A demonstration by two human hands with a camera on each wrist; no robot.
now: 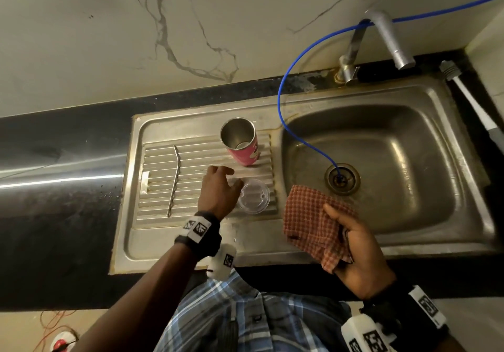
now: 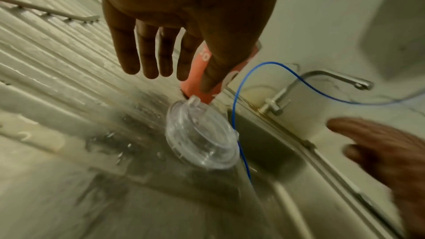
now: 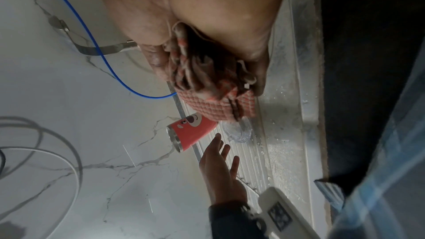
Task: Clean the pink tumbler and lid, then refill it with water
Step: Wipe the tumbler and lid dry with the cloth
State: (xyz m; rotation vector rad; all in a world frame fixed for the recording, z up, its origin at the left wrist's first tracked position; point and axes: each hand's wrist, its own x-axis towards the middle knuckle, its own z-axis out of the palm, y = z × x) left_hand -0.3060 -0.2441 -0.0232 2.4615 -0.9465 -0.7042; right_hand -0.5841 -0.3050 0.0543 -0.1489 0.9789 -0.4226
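The pink tumbler [image 1: 241,144] [image 2: 209,72] [image 3: 192,131] stands upright and open-mouthed on the ribbed drainboard [image 1: 177,177]. Nearer to me lies its clear lid [image 1: 253,195] [image 2: 201,135] [image 3: 238,132] flat on the drainboard beside the basin. My left hand [image 1: 219,188] [image 2: 161,57] [image 3: 220,166] hovers over the drainboard between the two, fingers straight and spread, holding nothing. My right hand [image 1: 354,242] [image 3: 207,34] grips a red checked cloth [image 1: 313,220] [image 3: 214,103] over the basin's near left corner.
A metal straw [image 1: 173,181] lies on the left of the drainboard. A blue hose [image 1: 283,98] runs from the wall into the sink [image 1: 395,160] drain [image 1: 342,178]. Taps [image 1: 390,40] stand behind the basin; a brush [image 1: 469,100] lies at the right.
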